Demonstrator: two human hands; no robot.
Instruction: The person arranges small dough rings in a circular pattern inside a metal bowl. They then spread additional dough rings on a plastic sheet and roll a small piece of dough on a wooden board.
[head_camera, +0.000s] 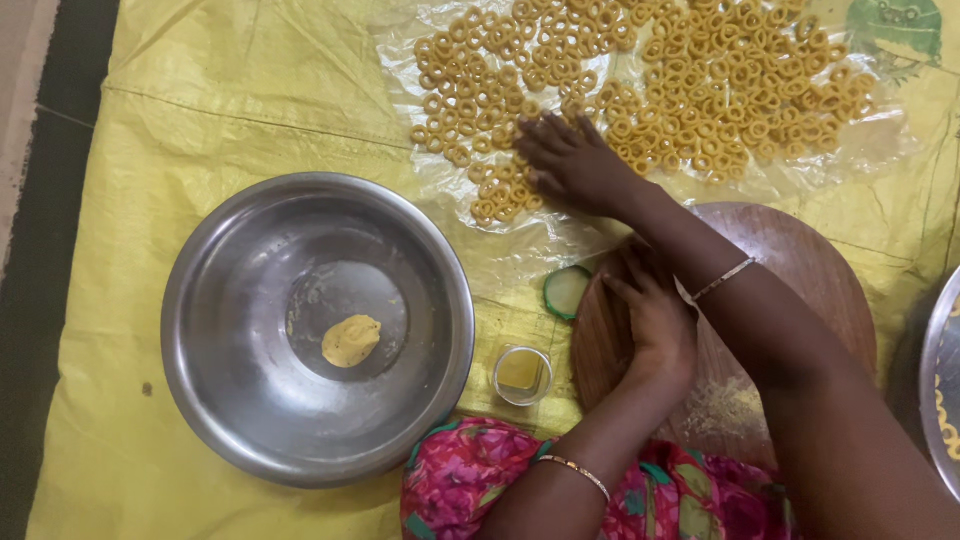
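Two hands: right hand on dough rings, left hand on wooden board

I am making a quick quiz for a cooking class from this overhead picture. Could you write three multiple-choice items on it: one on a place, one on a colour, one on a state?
1. Where does the lump of dough lie?
A. in the steel bowl
B. on the wooden board
C. on the clear plastic sheet

2. What colour is the cloth under everything?
A. blue
B. yellow
C. white

3. What is the right hand doing?
A. gripping a knife
B. resting inside the bowl
C. lying open among the dough rings

Answers:
1 A: the lump sits on the bowl's bottom.
2 B: yellow shows all around the bowl and the round wooden board.
3 C: its fingers are spread flat on the rings, while the left hand rests on the board.
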